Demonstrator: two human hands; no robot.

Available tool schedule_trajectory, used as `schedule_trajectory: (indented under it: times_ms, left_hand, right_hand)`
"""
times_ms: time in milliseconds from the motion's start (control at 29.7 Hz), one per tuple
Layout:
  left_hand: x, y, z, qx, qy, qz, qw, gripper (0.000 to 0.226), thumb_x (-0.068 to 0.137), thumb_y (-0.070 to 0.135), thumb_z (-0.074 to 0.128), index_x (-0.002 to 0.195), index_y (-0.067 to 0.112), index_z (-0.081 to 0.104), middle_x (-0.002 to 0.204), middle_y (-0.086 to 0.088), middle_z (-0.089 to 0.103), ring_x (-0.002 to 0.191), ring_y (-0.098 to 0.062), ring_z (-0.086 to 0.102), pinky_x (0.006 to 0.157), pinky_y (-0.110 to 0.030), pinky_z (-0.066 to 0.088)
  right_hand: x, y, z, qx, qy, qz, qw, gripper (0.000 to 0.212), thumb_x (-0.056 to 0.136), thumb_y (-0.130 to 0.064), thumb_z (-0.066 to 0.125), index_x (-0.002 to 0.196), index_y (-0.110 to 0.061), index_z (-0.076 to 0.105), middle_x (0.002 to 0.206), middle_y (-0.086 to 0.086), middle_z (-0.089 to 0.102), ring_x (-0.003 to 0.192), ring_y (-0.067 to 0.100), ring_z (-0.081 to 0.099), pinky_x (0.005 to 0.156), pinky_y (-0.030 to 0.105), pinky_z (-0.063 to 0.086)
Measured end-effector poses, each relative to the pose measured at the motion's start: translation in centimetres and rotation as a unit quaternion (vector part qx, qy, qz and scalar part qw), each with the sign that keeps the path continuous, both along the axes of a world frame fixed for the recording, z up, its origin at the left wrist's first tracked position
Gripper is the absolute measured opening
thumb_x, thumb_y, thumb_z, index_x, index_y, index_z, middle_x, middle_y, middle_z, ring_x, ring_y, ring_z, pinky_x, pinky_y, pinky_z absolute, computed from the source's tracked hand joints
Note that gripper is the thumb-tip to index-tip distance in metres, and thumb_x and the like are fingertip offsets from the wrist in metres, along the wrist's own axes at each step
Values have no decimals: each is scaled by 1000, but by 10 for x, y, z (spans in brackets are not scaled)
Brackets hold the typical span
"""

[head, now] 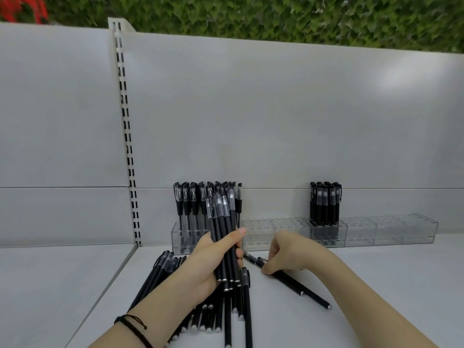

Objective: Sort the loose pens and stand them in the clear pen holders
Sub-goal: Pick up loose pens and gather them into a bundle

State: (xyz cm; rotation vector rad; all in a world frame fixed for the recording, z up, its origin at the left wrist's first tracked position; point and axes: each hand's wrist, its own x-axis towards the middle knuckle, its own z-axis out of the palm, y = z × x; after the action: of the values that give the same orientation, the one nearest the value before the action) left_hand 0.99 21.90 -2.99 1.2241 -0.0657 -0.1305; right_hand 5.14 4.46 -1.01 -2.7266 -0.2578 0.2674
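Black pens (222, 222) stand bunched in the left hand (211, 262), its fingers wrapped round them, just in front of the clear holders (263, 232). Also in front of the holders, the right hand's (293, 252) fingers pinch loose pens (288, 283) lying on the shelf (376, 285).

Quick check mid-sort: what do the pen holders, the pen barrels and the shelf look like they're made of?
Pen holders: clear hard plastic, likely acrylic; you see through the walls, edges glint. Pens: matte black plastic barrels, it seems, with translucent caps and small silvery end tips. Shelf: smooth pale grey, probably painted metal; slotted upright suggests store shelving.
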Motion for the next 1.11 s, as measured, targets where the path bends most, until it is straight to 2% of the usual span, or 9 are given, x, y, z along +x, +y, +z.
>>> schedule_trajectory:
  times_ms: [235,471,538,639,740,841,941,1042,1110]
  left_hand:
    - [-1,-2,0,-11,-1,0,1000,23,81,20,74,82,7,55,61,-4,53,52,-14,51,49,-25,47]
    - [0,-1,1,-26,0,12,1000,21,78,21,75,72,9,59,62,-3,55,53,-13,52,51,-25,48]
    - [-1,-1,2,-22,3,13,1000,20,80,20,74,72,8,60,61,-4,56,53,-13,52,51,-25,48]
    - [-2,0,1,-14,3,9,1000,17,80,21,73,74,7,66,63,-5,60,53,-14,55,53,-25,51]
    - [-2,1,1,-2,-7,-8,1000,18,80,23,73,80,6,68,69,-7,63,58,-15,58,58,-26,53]
    - [-3,-2,1,-8,-19,-12,1000,14,88,16,67,89,3,66,77,-8,67,69,-15,67,60,-26,55]
    - [-6,-4,2,-8,-32,-24,999,13,89,13,65,95,0,65,81,-7,69,77,-15,70,64,-26,56]
    - [-8,-3,4,27,-47,-20,998,19,91,13,64,105,0,66,84,-6,71,73,-15,69,64,-26,56]
    - [-7,-2,3,54,-60,-17,997,25,90,19,65,110,5,66,88,-9,70,73,-19,66,65,-32,57]
  right_hand:
    - [2,1,3,39,44,12,998,14,78,-16,72,87,-12,63,65,-1,51,50,13,43,43,21,35]
    - [4,-3,2,101,28,10,994,14,77,-12,77,80,-10,64,60,-1,49,51,13,40,44,21,34]
    - [3,-7,6,152,15,2,988,13,76,-11,78,81,-8,67,60,0,49,51,13,40,43,20,30]
    - [2,-12,17,320,-3,-12,947,12,77,-11,78,77,-9,67,56,-1,47,49,10,39,43,19,27]
    - [-2,-11,25,507,26,21,861,8,81,-10,73,77,-12,67,58,-3,53,48,7,43,42,16,30]
    - [-6,-4,26,591,59,56,803,4,81,-13,69,79,-13,66,60,-3,59,49,6,48,46,16,35]
    - [-6,3,23,597,39,74,797,7,87,-11,65,80,-12,67,65,-1,60,50,7,47,48,17,36]
    - [-7,7,21,589,9,87,803,4,89,-8,63,86,-8,66,68,2,55,51,8,45,44,16,36]
    - [-9,9,20,584,-1,93,807,2,90,-8,63,88,-7,64,68,3,53,51,9,45,44,17,37]
